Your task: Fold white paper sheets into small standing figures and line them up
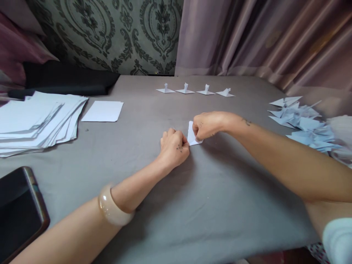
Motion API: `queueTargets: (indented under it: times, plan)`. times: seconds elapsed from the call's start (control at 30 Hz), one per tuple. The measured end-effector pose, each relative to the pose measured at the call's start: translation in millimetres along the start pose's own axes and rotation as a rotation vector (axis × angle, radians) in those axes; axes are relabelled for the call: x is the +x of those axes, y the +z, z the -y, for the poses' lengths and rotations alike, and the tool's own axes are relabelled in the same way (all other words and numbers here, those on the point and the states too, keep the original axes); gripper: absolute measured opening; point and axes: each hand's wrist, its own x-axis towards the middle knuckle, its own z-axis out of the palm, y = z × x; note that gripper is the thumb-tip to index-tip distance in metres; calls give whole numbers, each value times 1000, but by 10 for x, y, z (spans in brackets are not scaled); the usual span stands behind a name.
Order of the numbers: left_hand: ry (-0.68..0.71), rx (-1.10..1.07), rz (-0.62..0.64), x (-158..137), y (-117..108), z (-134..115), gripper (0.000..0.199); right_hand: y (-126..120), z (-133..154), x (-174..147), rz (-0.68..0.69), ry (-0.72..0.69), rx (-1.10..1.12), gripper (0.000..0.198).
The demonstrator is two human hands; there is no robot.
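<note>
Near the middle of the table lies a small folded piece of white paper (pixel 191 134). My right hand (pixel 207 124) is closed over its right side, knuckles bent and fingertips pressing down on it. At its lower left corner, my left hand (pixel 174 145) has its fingers curled in and pinches the edge. The fingertips of both hands are partly hidden. A wide pale bangle (pixel 112 207) circles the left wrist.
Several folded paper figures (pixel 186 88) stand in a row at the back. More folded pieces (pixel 302 121) are heaped at the right. At left are a paper stack (pixel 41 121), some square sheets (pixel 103 111), a phone (pixel 20 212) and a black cloth-like item (pixel 68 79).
</note>
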Motion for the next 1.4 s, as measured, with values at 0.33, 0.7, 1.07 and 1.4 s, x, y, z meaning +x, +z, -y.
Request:
queueTargets:
  times: [0.33,0.7,1.07,1.4]
  plan:
    - [-15,23,-4,19,-17,-19,5,-5,24,30,-19,0,6,11]
    - [-50,-200,66,112,-125,84,26,16,60,-14,-27,33,-19,26]
    - [701,148,55,-16,28,105,47,63,66,6,-58,11,-5,26]
    - [777,349,95,-49,-17,89,45,588,-382,-307,-975,-89,618,24]
